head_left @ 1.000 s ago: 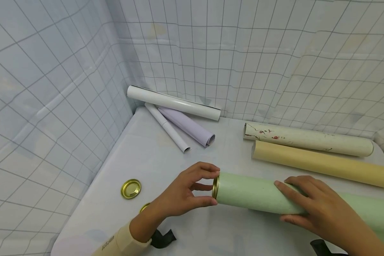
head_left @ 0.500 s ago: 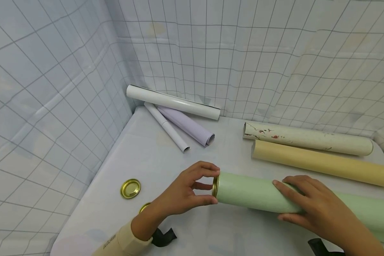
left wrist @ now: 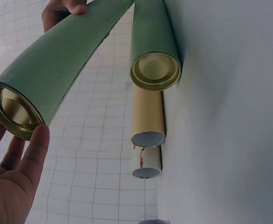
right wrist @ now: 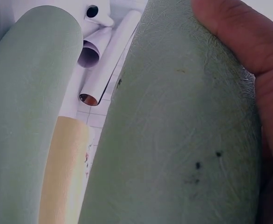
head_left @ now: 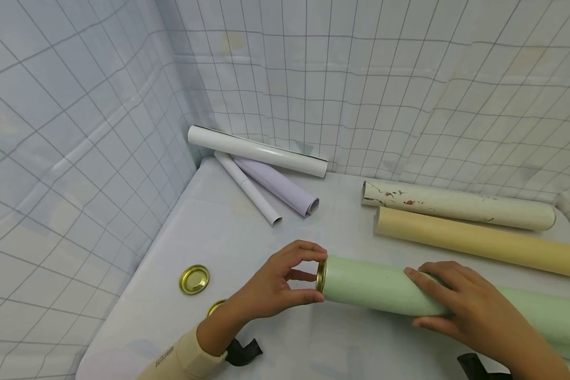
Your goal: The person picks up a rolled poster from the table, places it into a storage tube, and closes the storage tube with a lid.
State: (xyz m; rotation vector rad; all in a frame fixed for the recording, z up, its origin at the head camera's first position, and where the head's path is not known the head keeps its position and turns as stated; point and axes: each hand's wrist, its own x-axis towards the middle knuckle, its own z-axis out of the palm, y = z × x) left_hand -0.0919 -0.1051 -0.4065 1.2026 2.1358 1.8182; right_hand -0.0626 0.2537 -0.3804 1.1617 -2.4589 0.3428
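At the near edge of the table (head_left: 209,221), the left hand (head_left: 271,287) is pinching the gold cap (head_left: 320,275) on the green tube (head_left: 385,287) lying there, the right hand (head_left: 475,311) curled over its middle, probably seating it; firm pressing seems next.

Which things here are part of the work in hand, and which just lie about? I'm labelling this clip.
In hand: green tube, gold cap at its end, left hand, right hand.
Lying about: loose gold lid, white rolls, tan tube.
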